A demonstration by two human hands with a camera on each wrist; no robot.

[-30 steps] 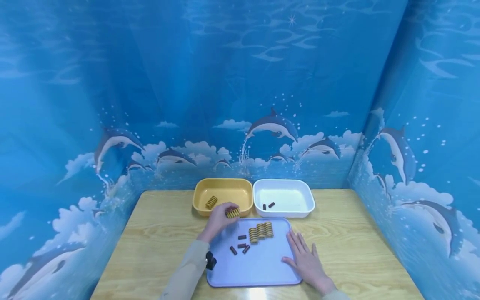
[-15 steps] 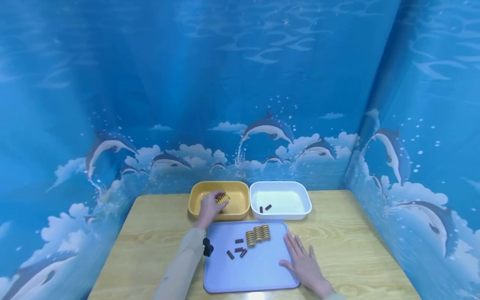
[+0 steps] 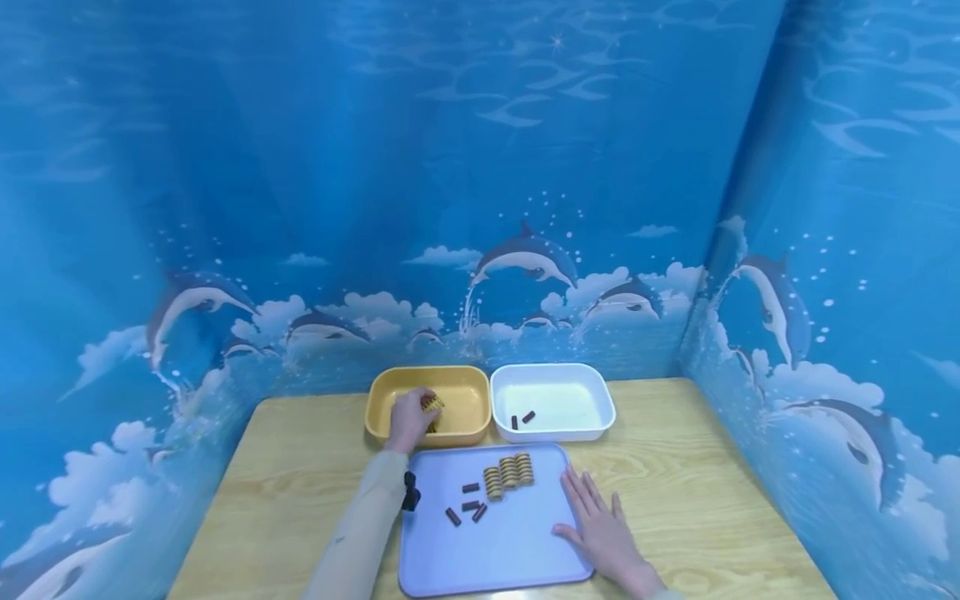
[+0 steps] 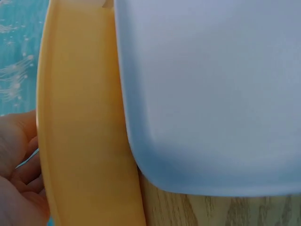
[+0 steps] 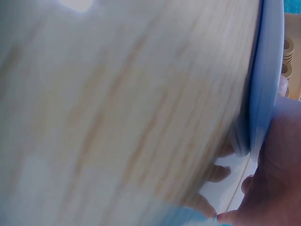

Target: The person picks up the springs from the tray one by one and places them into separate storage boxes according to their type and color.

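Note:
My left hand (image 3: pixel 408 421) reaches into the yellow bin (image 3: pixel 476 417) and grips a yellow coil spring (image 3: pixel 431 402) between thumb and fingers. Just below it, partly hidden by the hand, another spring lies in the bin. In the left wrist view the bin's wall (image 4: pixel 84 117) covers the fingertips and the spring. My right hand (image 3: pixel 602 529) rests with straight, spread fingers at the right edge of the lavender tray (image 3: pixel 517 554). On the tray stand three more coil springs (image 3: pixel 508 472) in a row, beside several short dark brown rods (image 3: pixel 470 506).
A white bin (image 3: pixel 573 408) sits against the yellow one's right side, with two dark rods (image 3: pixel 528 417) in it. Both bins stand behind the tray on the wooden table (image 3: pixel 675 467). A blue dolphin-printed curtain (image 3: pixel 405 167) encloses the back and sides.
My left hand has carried the spring from over the yellow bin's front rim leftward and down into the bin. The right hand stays at the tray's edge. The head view has shifted slightly.

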